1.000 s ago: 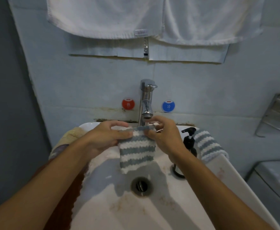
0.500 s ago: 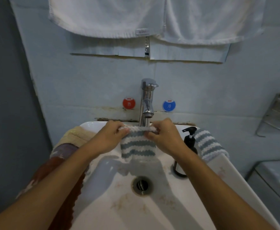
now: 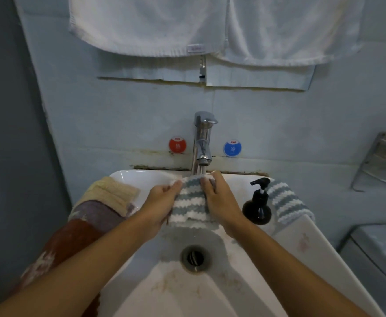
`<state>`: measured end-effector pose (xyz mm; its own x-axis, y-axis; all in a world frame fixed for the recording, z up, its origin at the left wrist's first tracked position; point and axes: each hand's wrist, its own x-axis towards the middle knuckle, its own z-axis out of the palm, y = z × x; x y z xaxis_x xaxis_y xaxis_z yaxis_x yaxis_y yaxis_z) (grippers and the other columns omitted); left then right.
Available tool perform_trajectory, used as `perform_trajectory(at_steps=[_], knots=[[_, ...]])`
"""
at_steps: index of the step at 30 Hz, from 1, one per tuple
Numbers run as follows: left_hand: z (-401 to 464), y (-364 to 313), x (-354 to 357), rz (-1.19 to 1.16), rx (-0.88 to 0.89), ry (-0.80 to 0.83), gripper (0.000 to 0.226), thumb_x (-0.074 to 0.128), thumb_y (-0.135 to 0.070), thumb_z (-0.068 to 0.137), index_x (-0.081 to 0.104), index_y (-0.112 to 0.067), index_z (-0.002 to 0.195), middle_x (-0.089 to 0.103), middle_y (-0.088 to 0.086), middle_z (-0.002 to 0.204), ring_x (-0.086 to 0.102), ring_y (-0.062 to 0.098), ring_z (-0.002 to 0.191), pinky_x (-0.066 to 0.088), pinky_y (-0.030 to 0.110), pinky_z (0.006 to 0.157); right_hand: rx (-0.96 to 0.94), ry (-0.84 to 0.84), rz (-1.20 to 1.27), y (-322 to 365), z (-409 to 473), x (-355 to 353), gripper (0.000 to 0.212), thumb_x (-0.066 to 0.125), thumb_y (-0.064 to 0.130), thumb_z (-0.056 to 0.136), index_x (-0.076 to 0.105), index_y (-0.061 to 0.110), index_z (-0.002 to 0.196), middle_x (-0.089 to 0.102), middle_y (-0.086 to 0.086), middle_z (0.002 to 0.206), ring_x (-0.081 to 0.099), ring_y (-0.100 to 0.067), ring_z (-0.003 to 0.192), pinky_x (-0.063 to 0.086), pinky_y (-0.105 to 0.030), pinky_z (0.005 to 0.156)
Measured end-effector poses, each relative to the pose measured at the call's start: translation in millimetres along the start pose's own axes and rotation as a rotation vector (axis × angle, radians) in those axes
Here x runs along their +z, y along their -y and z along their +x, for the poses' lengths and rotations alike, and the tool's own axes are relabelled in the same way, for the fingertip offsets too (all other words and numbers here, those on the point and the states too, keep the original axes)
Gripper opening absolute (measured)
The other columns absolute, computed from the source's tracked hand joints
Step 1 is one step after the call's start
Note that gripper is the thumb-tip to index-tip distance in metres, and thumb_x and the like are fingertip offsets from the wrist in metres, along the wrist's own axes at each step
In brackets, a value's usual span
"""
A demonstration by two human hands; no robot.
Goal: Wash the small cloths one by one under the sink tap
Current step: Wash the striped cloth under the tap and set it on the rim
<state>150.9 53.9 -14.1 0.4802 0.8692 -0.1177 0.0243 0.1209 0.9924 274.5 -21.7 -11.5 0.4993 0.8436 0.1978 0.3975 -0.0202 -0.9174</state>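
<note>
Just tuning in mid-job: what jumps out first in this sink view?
Dead centre, the left hand and right hand grip a grey-and-white striped cloth right under the chrome tap, above the basin drain. A matching striped cloth drapes over the sink's right rim beside a black pump bottle; beige, purple and red-brown cloths pile on the left rim.

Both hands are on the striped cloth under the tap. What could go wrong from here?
1. The right hand works close to the soap bottle on the sink rim; an elbow swing might tip it.
2. The pile of cloths overhangs the left rim beside the left hand and could slide off.
3. Water off the striped cloth may splash out.
</note>
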Motion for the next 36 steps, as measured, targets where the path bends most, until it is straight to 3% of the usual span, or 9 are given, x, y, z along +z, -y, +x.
perform_trajectory(at_steps=[3, 5, 9, 16, 19, 23, 29, 32, 36], knots=[[0, -6, -10, -0.126, -0.142, 0.174, 0.024, 0.058, -0.005, 0.089, 0.065, 0.004, 0.111, 0.070, 0.017, 0.099, 0.067, 0.028, 0.083, 0.054, 0.034, 0.071, 0.128, 0.070, 0.163, 0, 5, -11, 0.029, 0.055, 0.032, 0.101, 0.048, 0.015, 0.124, 0.065, -0.002, 0.108, 0.066, -0.014, 0.092, 0.056, -0.021, 0.070], [2, -7, -14, -0.086, -0.132, 0.172, 0.026, 0.057, 0.004, 0.087, 0.063, 0.003, 0.112, 0.070, 0.017, 0.095, 0.068, 0.024, 0.076, 0.054, 0.032, 0.061, 0.208, 0.160, 0.218, -4, 11, -16, 0.039, 0.067, 0.014, 0.090, 0.051, 0.016, 0.126, 0.065, -0.006, 0.119, 0.066, -0.023, 0.104, 0.057, -0.036, 0.087], [-1, -5, -15, 0.048, -0.035, 0.096, 0.027, 0.058, 0.001, 0.093, 0.053, -0.020, 0.109, 0.068, 0.009, 0.092, 0.067, 0.019, 0.066, 0.052, 0.029, 0.052, 0.186, 0.185, 0.297, -3, 12, -19, 0.047, 0.056, -0.013, 0.084, 0.063, 0.015, 0.122, 0.070, -0.011, 0.115, 0.067, -0.029, 0.104, 0.058, -0.037, 0.082], [1, -21, -25, -0.239, -0.120, 0.147, 0.027, 0.038, 0.018, 0.091, 0.053, -0.004, 0.095, 0.060, 0.021, 0.081, 0.062, 0.023, 0.058, 0.048, 0.021, 0.041, 0.178, 0.213, 0.447, 5, 8, -23, 0.042, 0.049, -0.013, 0.091, 0.078, 0.015, 0.082, 0.070, -0.021, 0.114, 0.067, -0.038, 0.106, 0.056, -0.052, 0.093], [3, -28, -29, -0.424, -0.209, 0.136, 0.020, 0.037, 0.002, 0.092, 0.055, 0.000, 0.086, 0.057, 0.018, 0.077, 0.056, 0.026, 0.062, 0.053, 0.025, 0.045, 0.182, 0.193, 0.440, 8, 8, -23, 0.041, 0.044, -0.018, 0.086, 0.075, 0.008, 0.077, 0.070, -0.018, 0.109, 0.064, -0.034, 0.100, 0.055, -0.044, 0.090], [1, -29, -29, -0.156, -0.052, 0.193, 0.006, 0.056, -0.005, 0.095, 0.058, -0.004, 0.089, 0.063, 0.010, 0.066, 0.062, 0.015, 0.052, 0.056, 0.027, 0.052, 0.247, 0.239, 0.467, 9, 6, -28, 0.033, 0.054, 0.010, 0.054, 0.074, 0.001, 0.079, 0.072, -0.018, 0.105, 0.066, -0.030, 0.090, 0.055, -0.038, 0.079], [-1, -25, -27, 0.233, 0.110, 0.214, 0.031, 0.068, 0.002, 0.086, 0.057, -0.009, 0.112, 0.069, 0.020, 0.090, 0.069, 0.027, 0.069, 0.058, 0.037, 0.061, 0.150, 0.525, -0.227, 4, 5, -26, 0.059, 0.079, 0.042, 0.078, 0.055, 0.021, 0.128, 0.066, -0.001, 0.112, 0.068, -0.017, 0.094, 0.055, -0.023, 0.070], [-3, -21, -20, 0.263, 0.137, 0.197, 0.034, 0.069, 0.003, 0.084, 0.056, -0.008, 0.113, 0.066, 0.025, 0.098, 0.069, 0.027, 0.071, 0.057, 0.032, 0.055, 0.032, 0.516, -0.439, -7, 4, -11, 0.046, 0.083, 0.026, 0.078, 0.064, 0.013, 0.118, 0.070, -0.003, 0.104, 0.067, -0.016, 0.088, 0.055, -0.025, 0.077], [1, -18, -19, 0.265, 0.146, 0.080, 0.032, 0.068, 0.002, 0.086, 0.054, -0.009, 0.113, 0.063, 0.017, 0.096, 0.067, 0.018, 0.064, 0.056, 0.030, 0.053, 0.032, 0.424, -0.293, -17, 4, -2, 0.031, 0.072, 0.003, 0.084, 0.062, 0.013, 0.112, 0.071, -0.010, 0.102, 0.068, -0.018, 0.083, 0.057, -0.024, 0.071]])
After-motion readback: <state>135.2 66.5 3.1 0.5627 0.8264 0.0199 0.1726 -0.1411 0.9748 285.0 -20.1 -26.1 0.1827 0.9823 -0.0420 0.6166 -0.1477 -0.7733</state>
